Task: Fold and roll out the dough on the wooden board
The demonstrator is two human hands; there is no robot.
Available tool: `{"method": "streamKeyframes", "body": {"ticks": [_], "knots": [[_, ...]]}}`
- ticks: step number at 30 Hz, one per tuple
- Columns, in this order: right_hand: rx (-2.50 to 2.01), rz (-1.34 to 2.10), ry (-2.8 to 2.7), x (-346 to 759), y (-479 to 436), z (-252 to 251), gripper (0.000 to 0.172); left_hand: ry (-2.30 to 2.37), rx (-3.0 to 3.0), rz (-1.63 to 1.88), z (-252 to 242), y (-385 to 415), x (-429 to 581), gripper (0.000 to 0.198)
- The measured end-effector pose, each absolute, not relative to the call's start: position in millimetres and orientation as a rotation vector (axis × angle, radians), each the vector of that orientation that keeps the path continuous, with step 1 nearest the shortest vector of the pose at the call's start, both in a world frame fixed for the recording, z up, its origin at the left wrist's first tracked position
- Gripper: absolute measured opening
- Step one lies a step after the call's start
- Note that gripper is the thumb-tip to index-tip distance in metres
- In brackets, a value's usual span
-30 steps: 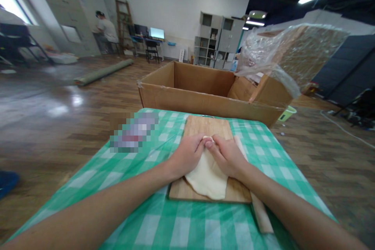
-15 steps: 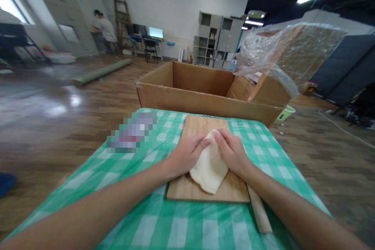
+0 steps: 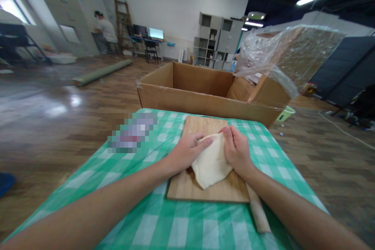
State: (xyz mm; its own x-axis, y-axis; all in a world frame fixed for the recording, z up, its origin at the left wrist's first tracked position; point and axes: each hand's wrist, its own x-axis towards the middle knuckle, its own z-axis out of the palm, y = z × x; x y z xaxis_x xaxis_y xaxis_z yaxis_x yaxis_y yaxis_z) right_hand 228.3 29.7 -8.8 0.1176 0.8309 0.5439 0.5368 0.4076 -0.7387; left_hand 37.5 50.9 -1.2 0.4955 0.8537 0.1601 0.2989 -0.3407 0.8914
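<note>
A flattened sheet of pale dough (image 3: pixel 211 164) hangs between my two hands over a wooden cutting board (image 3: pixel 187 189). My left hand (image 3: pixel 189 150) grips its upper left edge, thumb on the near face and the other fingers mostly hidden behind. At the upper right corner, my right hand (image 3: pixel 238 148) pinches the dough between thumb and curled fingers. The lower part of the sheet hangs close to the board; whether it touches is hard to tell. A wooden rolling pin (image 3: pixel 259 213) lies beside the board's right edge, partly hidden under my right forearm.
A green and white checked cloth (image 3: pixel 158 222) covers the table. A blurred-out item (image 3: pixel 133 133) lies at its left. Beyond the far edge stands a large open cardboard box (image 3: pixel 205 99), with plastic-wrapped cardboard (image 3: pixel 307 54) at its right. A person (image 3: pixel 105 31) sits in the background.
My right hand has moved right and turned, its fingers now curled on the corner. The dough has widened at the top, and its lower tip has shifted left.
</note>
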Motion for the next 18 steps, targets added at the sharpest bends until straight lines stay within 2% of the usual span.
{"method": "streamKeyframes", "body": {"ticks": [7, 14, 18], "knots": [[-1.197, 0.77, -1.624, 227, 34, -9, 0.041, 0.931, 1.996, 0.852, 2, 48, 35, 0.048], [-1.283, 0.631, -1.496, 228, 36, -11, 0.046, 0.873, 1.681, 0.834, -8, 60, 39, 0.051], [-1.331, 0.627, -1.507, 232, 43, -15, 0.052, 1.066, 1.824, 0.965, -12, 65, 37, 0.042]]}}
